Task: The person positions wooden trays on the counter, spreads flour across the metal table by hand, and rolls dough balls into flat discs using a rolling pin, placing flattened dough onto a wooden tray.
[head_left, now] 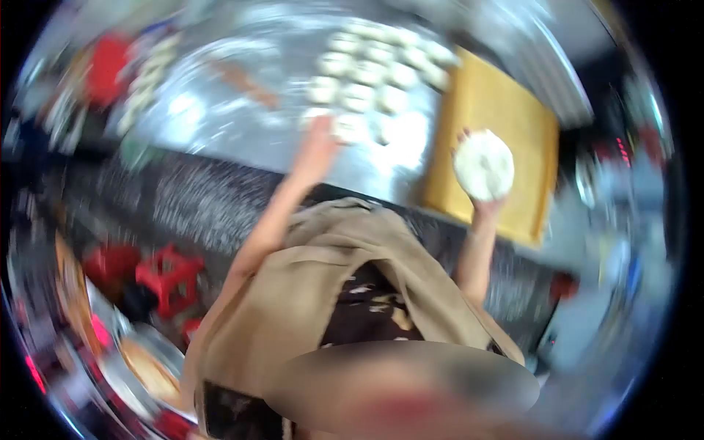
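Observation:
My right hand (pixel 490 208) holds up a flat, round piece of white dough (pixel 484 166), with fingertips showing at its upper left edge. It hangs over a yellow wooden board (pixel 524 139). On the metal table my left hand (pixel 317 147) reaches to the near left corner of a group of dough pieces (pixel 358 97). Its fingers are blurred by motion, and whether they grip the nearest piece cannot be made out. The dough pieces lie in rows, round and pale.
A brown rolling pin (pixel 248 84) lies on the floury metal table (pixel 242 132). Farther left runs a row of small pale pieces (pixel 150 79), beside a red object (pixel 110 67). Red stools (pixel 170 280) stand on the floor at left, near a metal pan (pixel 150 367).

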